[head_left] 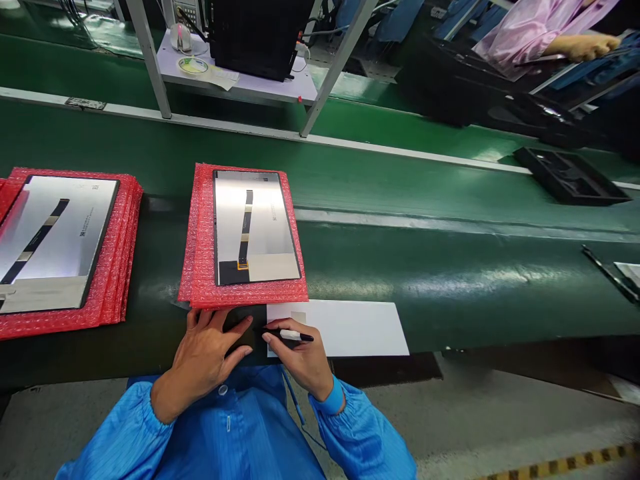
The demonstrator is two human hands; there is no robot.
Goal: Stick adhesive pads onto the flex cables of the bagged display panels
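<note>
My right hand (303, 357) pinches a slim black-and-white pen (293, 335), its dark end pointing left toward my other hand. Below it lies a flat white panel (355, 327) along the table's front edge, with a dark area beside its left end. My left hand (207, 350) rests with fingers spread, thumb and forefinger on that dark area, other fingertips by the red bubble wrap (250, 295). On that wrap lies a display panel (273, 227), silvery back up, with a dark ribbon cable (245, 227) down its middle.
At the left, another display panel (60, 247) lies on a stack of red bubble-wrap sheets (117, 267). A black tray (570, 175) sits far right, near a dark pen-like tool (607, 272). Beyond the metal frame (335, 70) stands a shelf (240, 83); a person in pink (530, 33) is top right.
</note>
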